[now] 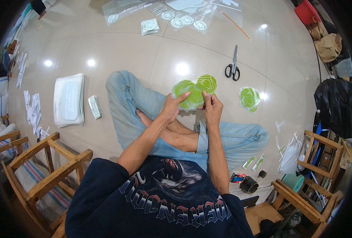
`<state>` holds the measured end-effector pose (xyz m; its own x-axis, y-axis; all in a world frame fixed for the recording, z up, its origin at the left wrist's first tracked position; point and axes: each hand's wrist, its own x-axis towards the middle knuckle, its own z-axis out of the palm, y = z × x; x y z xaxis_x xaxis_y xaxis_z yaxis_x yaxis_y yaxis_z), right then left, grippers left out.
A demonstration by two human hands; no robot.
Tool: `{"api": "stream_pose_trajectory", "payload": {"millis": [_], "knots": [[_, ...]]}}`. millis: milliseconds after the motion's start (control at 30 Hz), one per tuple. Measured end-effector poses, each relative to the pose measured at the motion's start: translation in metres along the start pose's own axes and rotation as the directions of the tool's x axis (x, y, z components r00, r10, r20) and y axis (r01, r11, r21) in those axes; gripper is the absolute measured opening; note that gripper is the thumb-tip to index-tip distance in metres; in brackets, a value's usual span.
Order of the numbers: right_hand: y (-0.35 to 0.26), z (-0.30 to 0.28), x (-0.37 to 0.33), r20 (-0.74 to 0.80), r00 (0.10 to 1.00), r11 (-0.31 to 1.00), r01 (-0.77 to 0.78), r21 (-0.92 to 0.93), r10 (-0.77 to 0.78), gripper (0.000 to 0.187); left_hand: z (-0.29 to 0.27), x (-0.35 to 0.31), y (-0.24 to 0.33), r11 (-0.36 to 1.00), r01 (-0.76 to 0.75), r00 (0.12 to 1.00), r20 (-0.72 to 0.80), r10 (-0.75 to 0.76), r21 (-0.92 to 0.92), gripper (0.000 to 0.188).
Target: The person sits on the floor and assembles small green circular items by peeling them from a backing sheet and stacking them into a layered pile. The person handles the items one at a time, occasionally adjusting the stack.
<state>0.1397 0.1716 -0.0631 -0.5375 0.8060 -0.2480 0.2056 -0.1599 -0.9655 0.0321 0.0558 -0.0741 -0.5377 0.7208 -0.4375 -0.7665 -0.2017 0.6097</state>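
Clear film pieces with bright green round line patterns (188, 97) are held up over my crossed legs. My left hand (171, 106) grips their left side, thumb on top. At the right side my right hand (213, 108) pinches the film between thumb and fingers, just below one green disc that sticks out past the others. How many layers there are, I cannot tell. A similar stack of green cut-outs (249, 99) lies on the floor to the right. Beyond my right hand lie scissors with black handles (232, 68), their blades pointing away from me.
A stack of clear-and-white sheets (69, 100) and a small white bundle (94, 107) lie left. Far ahead are a white-patterned stack (150, 26), printed film sheets (184, 18) and an orange strip (235, 24). Wooden frames (49, 170) stand near left; a dark cup (249, 185) sits near right.
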Motion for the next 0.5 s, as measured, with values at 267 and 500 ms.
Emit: {"api": "stream_pose_trajectory", "payload": {"millis": [267, 500], "knots": [[0.009, -0.007, 0.008, -0.101, 0.99, 0.995, 0.095, -0.016, -0.096, 0.044, -0.008, 0.005, -0.007, 0.998, -0.058, 0.996, -0.065, 0.059, 0.017, 0.038], [0.012, -0.01, 0.01, -0.006, 0.999, 0.999, 0.033, 0.008, -0.033, 0.043, -0.007, 0.005, -0.006, 0.997, -0.073, 0.994, -0.076, 0.074, 0.018, 0.038]]}}
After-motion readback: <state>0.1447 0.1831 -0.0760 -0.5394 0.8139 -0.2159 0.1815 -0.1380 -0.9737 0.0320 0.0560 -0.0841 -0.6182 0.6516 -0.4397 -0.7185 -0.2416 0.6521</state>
